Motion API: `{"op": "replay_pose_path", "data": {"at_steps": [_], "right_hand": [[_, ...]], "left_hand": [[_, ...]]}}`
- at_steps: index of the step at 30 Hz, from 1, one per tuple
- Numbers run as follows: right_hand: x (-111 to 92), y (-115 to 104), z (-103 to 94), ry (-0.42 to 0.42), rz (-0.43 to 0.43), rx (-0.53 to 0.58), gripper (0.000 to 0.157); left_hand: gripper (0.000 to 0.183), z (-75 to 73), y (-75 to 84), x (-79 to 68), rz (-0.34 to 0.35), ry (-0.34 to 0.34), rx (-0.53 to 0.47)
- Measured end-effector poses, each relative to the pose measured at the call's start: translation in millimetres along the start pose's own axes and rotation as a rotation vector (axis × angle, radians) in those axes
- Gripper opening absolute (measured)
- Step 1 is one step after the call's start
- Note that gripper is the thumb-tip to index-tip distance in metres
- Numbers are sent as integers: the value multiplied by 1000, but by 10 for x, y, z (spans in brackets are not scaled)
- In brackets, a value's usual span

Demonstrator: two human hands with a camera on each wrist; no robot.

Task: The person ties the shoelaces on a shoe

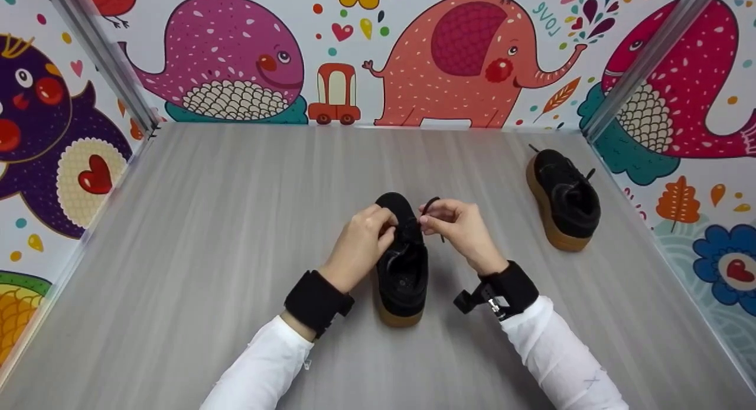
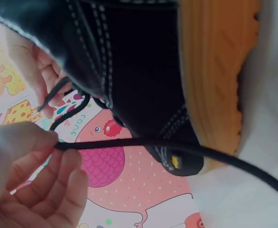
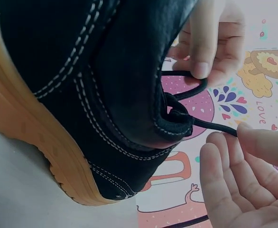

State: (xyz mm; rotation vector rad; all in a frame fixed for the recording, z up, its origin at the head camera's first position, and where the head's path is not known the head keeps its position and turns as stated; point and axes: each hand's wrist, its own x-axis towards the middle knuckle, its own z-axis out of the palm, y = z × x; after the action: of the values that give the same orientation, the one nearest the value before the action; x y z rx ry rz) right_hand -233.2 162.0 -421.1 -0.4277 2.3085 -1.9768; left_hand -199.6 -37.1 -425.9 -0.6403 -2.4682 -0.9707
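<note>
We see a black lace-up shoe point(image 1: 403, 261) with a tan sole standing at the middle of the worktop point(image 1: 207, 250), toe towards the far side. On its left, the fingers of the left hand point(image 1: 359, 240) pinch its black shoelace point(image 2: 129, 142); on its right, those of the right hand point(image 1: 463, 228) pinch a strand between thumb and finger. We note black wristbands point(image 1: 319, 302), white sleeves point(image 1: 257, 363) and, far right, well apart, a matching shoe point(image 1: 566, 197). Beyond, we find an elephant print point(image 1: 472, 61).
</note>
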Motion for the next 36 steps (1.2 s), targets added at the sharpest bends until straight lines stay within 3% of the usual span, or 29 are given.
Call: {"op": "replay_pose_path", "data": {"at_steps": [10, 19, 26, 36], "right_hand": [[102, -4, 75, -38, -14, -55, 25], [160, -10, 131, -32, 21, -81, 17], [207, 17, 132, -51, 76, -35, 18], [218, -28, 131, -71, 171, 70, 20]], "left_hand": [[4, 97, 18, 23, 36, -7, -85], [6, 212, 12, 40, 136, 61, -116], [6, 289, 3, 40, 171, 117, -159], [5, 363, -33, 71, 246, 220, -134]]}}
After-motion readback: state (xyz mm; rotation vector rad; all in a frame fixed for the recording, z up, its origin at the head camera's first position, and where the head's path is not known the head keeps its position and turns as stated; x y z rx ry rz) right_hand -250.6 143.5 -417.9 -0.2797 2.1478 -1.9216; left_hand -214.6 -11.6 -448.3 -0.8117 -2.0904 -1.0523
